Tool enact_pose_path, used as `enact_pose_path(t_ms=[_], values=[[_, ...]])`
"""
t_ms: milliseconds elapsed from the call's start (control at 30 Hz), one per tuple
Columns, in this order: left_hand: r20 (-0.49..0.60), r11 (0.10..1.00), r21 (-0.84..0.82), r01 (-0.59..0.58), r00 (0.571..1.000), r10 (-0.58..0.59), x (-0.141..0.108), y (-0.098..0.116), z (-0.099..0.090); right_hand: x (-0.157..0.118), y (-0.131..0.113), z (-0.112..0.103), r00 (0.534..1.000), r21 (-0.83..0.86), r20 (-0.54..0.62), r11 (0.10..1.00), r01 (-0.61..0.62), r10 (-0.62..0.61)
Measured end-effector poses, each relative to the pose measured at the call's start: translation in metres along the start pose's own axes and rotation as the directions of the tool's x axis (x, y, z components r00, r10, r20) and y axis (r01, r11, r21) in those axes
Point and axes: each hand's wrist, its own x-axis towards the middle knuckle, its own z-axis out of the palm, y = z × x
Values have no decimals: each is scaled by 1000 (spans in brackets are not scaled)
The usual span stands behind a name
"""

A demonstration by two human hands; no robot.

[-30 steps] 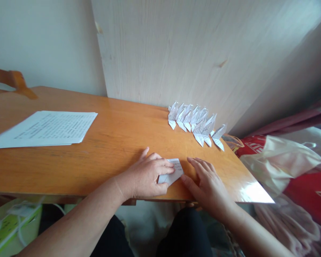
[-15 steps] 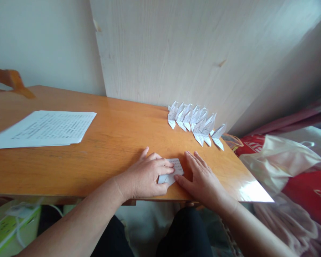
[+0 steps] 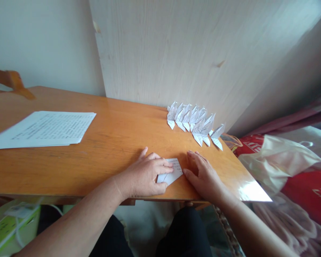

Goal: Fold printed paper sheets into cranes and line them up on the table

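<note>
Small folded sheet of printed paper (image 3: 171,171), lying flat near the front edge of the orange wooden desk (image 3: 117,142), pinned between both hands. Left hand (image 3: 144,175) laid over the sheet's left part, fingers (image 3: 164,167) pressed together on top of it and thumb against its near edge. Right hand (image 3: 204,175) resting flat on the desk just beside the sheet's right corner, fingers spread slightly and holding nothing, thumb tip touching or almost touching the paper; exact contact not clear.

Row of folded paper pieces (image 3: 195,123) lined up farther back and to the right, overlapping one another, close to the pale wooden board (image 3: 189,53) leaning behind the desk. Stack of printed sheets (image 3: 45,128) lying flat at the left part of the desk, well apart from the hands. End of a wooden chair back (image 3: 12,82) seen at the far left.

Red and translucent plastic bags (image 3: 280,160) bunched beside the desk's right edge, contents not discernible. Green and white package (image 3: 10,225) partly visible under the desk at lower left, cords lying across it. Dark trousers (image 3: 187,232) of the seated person visible below the front edge.
</note>
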Motion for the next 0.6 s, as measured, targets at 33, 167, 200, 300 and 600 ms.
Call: enact_pose_path(t_ms=[33, 167, 200, 300, 600], values=[[4, 1000, 3, 2, 1000, -2, 0, 0, 0, -1, 0, 0, 1000, 13, -4, 1000, -4, 4], [16, 1000, 22, 6, 1000, -6, 1, 0, 0, -1, -2, 0, 1000, -4, 12, 1000, -4, 4], [17, 1000, 24, 2, 1000, -2, 1, -1, 0, -1, -2, 0, 1000, -20, 21, 1000, -3, 4], [13, 1000, 21, -7, 1000, 7, 1, -2, 1, 1, -5, 0, 999, -49, 45, 999, -11, 13], [-32, 999, -33, -1, 999, 0, 0, -1, 5, -7, -24, -1, 1000, -81, 10, 996, 26, -26]])
